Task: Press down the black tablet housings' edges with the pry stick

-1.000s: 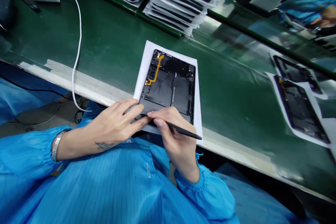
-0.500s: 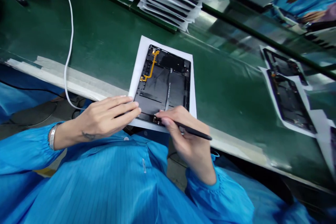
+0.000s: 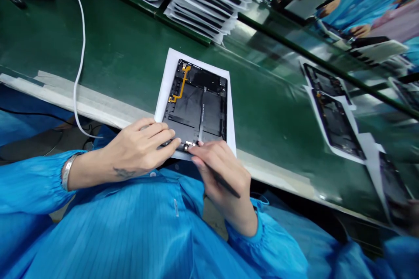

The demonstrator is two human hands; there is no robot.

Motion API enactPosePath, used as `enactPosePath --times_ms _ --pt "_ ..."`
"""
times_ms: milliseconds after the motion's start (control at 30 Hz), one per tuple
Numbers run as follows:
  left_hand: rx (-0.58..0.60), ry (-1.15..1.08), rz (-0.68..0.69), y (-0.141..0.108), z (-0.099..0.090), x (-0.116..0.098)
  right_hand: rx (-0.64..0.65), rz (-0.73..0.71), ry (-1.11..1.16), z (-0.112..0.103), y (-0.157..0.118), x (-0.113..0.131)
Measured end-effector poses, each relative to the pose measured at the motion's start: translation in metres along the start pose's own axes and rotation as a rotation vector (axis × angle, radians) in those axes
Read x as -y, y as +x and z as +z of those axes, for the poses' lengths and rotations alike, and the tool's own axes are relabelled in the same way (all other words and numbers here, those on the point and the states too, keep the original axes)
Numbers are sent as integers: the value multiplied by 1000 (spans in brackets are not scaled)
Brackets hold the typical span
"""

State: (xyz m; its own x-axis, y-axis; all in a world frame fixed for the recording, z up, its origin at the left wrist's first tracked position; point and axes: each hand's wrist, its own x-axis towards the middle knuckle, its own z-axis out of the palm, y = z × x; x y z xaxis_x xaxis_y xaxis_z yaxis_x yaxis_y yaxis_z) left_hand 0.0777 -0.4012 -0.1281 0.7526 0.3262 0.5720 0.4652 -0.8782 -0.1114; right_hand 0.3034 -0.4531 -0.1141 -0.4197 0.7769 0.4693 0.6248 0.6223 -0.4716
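Within right hand (image 3: pixel 225 178), black tool (image 3: pixel 228 185) tilted differently.

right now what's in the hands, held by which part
The right hand holds a slim dark tool by the end nearer the open tablet, where the left hand rests.

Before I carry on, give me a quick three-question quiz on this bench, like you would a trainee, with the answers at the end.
1. Multiple choice: what lies directly under the opened device between the hands?
A) a blue cloth
B) a white sheet
C) a metal tray

2. True or false: the right hand holds the slim dark tool.

3. Fill in the blank: the flat ribbon at the device's upper left is ____ in colour.

Key: 1 B; 2 true; 3 orange.
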Motion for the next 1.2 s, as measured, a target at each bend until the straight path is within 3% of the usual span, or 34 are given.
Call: enactPosePath --times_ms 167,333,467,567,700,800,867,933,1100,1167,1200 --pt "-12 14 -49 -4 4 -4 29 -10 -51 3 -2 5" --pt "3 -40 -42 -11 2 -3 -103 65 70 1 -4 -1" --pt "27 -66 -45 -20 3 -1 -158 6 122 0 -6 -6" --pt "-14 -55 -42 -24 7 -1 -63 -34 77 3 -2 -9" --pt "-87 -105 -39 -22 10 -3 120 -104 -239 10 6 -12" --pt "-126 -168 -78 -23 7 3 64 -191 -317 18 9 -14" --pt "-155 -206 -239 -26 2 14 9 -207 -318 22 12 -13" --pt "-150 -353 -502 -28 -6 30 -47 -177 -307 25 17 -10" --pt "143 -1163 -1243 -9 -24 52 -182 -152 -320 33 39 -1" --pt "208 -1303 -1414 7 -28 50 -217 -156 -344 40 49 1" --pt "216 -1323 -1431 15 -30 48 -229 -158 -353 43 53 2"
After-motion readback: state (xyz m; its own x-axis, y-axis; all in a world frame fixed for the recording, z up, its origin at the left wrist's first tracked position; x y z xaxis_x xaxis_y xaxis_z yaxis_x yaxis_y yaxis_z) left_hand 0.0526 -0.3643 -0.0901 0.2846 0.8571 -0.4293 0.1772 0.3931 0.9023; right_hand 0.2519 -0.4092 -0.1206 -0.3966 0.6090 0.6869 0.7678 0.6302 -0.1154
